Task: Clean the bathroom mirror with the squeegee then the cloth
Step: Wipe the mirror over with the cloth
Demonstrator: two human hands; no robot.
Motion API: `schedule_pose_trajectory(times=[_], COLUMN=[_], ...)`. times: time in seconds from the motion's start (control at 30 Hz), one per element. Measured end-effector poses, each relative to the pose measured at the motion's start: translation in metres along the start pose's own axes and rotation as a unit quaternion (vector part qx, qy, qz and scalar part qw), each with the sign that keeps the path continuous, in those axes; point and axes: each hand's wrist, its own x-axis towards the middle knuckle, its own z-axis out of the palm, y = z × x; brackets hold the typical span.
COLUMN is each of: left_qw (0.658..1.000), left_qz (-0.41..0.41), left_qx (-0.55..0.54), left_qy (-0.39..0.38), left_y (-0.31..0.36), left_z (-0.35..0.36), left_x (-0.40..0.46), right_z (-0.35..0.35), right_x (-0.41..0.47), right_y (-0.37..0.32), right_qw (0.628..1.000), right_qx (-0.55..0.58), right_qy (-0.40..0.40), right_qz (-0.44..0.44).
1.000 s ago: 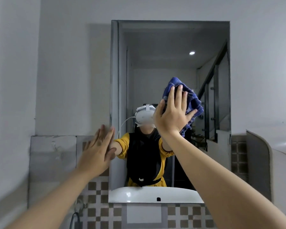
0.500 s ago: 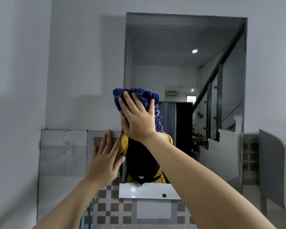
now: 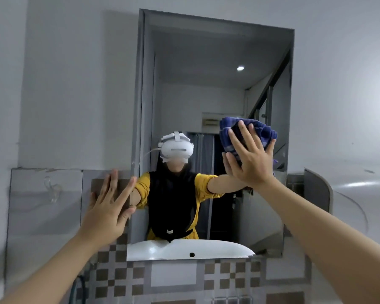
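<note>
The tall bathroom mirror [image 3: 206, 84] hangs on the wall straight ahead. My right hand [image 3: 248, 159] presses a bunched blue cloth [image 3: 261, 130] flat against the glass near the mirror's right edge, about mid-height, fingers spread over the cloth. My left hand [image 3: 106, 209] rests open, palm flat, on the tiled wall just left of the mirror's lower left edge. No squeegee is in view.
The mirror reflects a person with a headset, a white sink rim [image 3: 184, 249] and a stair rail. Checked brown and grey tiles [image 3: 228, 279] run below the mirror. A clear suction hook [image 3: 52, 189] sticks to the wall at left. A curved counter [image 3: 342, 189] stands at right.
My right hand has swept the blue cloth across the glass from the mirror's left side to its right edge. My left hand has stayed braced on the wall.
</note>
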Motion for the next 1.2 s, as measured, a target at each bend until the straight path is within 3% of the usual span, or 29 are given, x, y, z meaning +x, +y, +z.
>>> schedule_pose_trajectory(times=[0.13,0.23,0.47,0.87,1.07,1.2], left_qw=[1.000,1.000,1.000,0.999,0.999,0.999], left_qz=[-0.005,-0.008,-0.010,-0.005,0.002,-0.007], left_qx=[0.003,0.003,-0.001,-0.035,-0.043,-0.041], left_qy=[-0.006,-0.009,-0.002,0.005,-0.001,-0.011], left_y=[0.000,0.000,-0.001,-0.002,-0.003,-0.003], left_z=[0.002,0.003,0.005,-0.001,-0.003,0.005], left_x=[0.001,0.000,0.001,-0.001,-0.008,-0.027], right_z=[-0.004,-0.006,0.014,0.021,0.031,0.032], right_x=[-0.016,-0.032,-0.055,-0.038,-0.017,-0.006], right_y=[0.040,0.034,-0.017,-0.121,-0.179,-0.223], right_qw=[0.986,0.965,0.929,0.932,0.954,0.974], right_qx=[0.016,0.023,0.046,0.093,0.110,0.129], right_qy=[0.020,0.023,0.017,0.042,0.038,0.022], right_qz=[0.162,0.259,0.366,0.348,0.276,0.183])
